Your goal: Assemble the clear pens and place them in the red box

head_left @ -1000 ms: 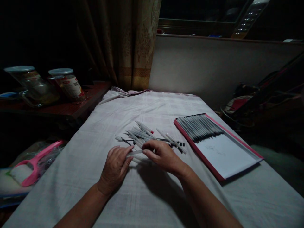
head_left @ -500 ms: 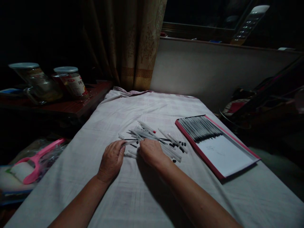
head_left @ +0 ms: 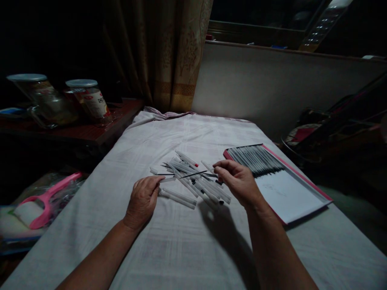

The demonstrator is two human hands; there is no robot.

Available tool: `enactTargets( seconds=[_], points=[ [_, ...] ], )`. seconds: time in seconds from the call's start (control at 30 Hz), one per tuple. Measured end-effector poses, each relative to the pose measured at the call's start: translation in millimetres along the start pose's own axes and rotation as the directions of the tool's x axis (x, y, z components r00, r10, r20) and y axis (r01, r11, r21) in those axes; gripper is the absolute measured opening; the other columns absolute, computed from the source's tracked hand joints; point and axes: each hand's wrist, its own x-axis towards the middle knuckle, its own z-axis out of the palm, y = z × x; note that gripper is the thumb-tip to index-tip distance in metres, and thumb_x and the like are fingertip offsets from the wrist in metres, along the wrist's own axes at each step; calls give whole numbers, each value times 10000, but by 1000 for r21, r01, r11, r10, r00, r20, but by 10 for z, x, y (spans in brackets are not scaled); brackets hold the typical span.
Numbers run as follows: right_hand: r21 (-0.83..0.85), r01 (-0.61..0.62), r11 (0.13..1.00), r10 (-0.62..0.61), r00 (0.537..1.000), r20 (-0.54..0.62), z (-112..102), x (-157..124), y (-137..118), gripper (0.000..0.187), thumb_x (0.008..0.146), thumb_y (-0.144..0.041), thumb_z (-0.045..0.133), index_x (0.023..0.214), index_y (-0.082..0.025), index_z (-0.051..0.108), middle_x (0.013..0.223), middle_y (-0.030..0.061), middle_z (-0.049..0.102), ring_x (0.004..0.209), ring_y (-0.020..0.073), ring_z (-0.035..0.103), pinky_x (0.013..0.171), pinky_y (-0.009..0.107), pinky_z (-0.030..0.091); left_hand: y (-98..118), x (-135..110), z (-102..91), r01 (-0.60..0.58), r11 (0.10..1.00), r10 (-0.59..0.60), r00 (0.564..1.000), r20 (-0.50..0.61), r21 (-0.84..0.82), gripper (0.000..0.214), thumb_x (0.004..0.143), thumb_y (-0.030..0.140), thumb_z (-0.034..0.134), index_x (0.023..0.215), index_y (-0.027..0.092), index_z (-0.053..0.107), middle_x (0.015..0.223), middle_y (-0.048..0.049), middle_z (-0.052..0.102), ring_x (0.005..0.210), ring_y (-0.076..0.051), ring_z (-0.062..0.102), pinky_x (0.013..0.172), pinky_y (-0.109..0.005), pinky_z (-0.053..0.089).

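My left hand (head_left: 144,197) rests on the cloth at the left of a pile of clear pen barrels (head_left: 181,169). Its thumb and fingers pinch one short clear pen barrel (head_left: 168,179), which points right. Over the pile's right side, my right hand (head_left: 237,179) is raised with thumb and forefinger together. A thin black pen refill (head_left: 195,174) slants across the pile in line with those fingertips and seems pinched there; its near end is hard to see. Black refills, small black caps (head_left: 221,202) and a red-ended barrel (head_left: 196,164) lie among the barrels.
Right of the pile, partly behind my right hand, lies a red-edged box lid (head_left: 325,196) with a row of pens (head_left: 256,159). A dark side table (head_left: 105,135) with lidded jars (head_left: 90,100) stands at the left. Below it is a pink-handled item (head_left: 50,197).
My right hand has moved right and up from beside my left hand, and a black refill now slants across the pile. My left hand has stayed in place with its barrel.
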Motion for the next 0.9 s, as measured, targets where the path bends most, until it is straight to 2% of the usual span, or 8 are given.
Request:
enactTargets(
  seconds=[0.33,0.73,0.9],
  points=[
    [29,3,1000,-4,1000,25,145,-16,-44,213,708,-371,658,738,-162,687,628,-3,618,552,113,522,535,239,430,-16,-5,17,11,1000,-11,1000,15,-7,265,963,194,441,1160,228,616,1045,-57,710,988,-222,638,909,-382,467],
    [46,39,998,-39,999,-8,105,11,-29,208,709,-372,667,735,-167,688,627,-4,628,537,110,522,542,244,443,-11,3,11,-9,1000,9,1000,14,-6,261,960,189,444,1161,214,609,1038,-59,712,973,-219,641,891,-371,470],
    [-22,63,998,-60,994,90,274,-35,91,223,758,-356,635,816,-169,742,714,36,705,604,144,594,588,266,476,40,16,-15,-52,998,53,998,34,-30,252,968,181,445,1158,210,608,1039,-55,719,973,-208,644,892,-361,470]
  ],
)
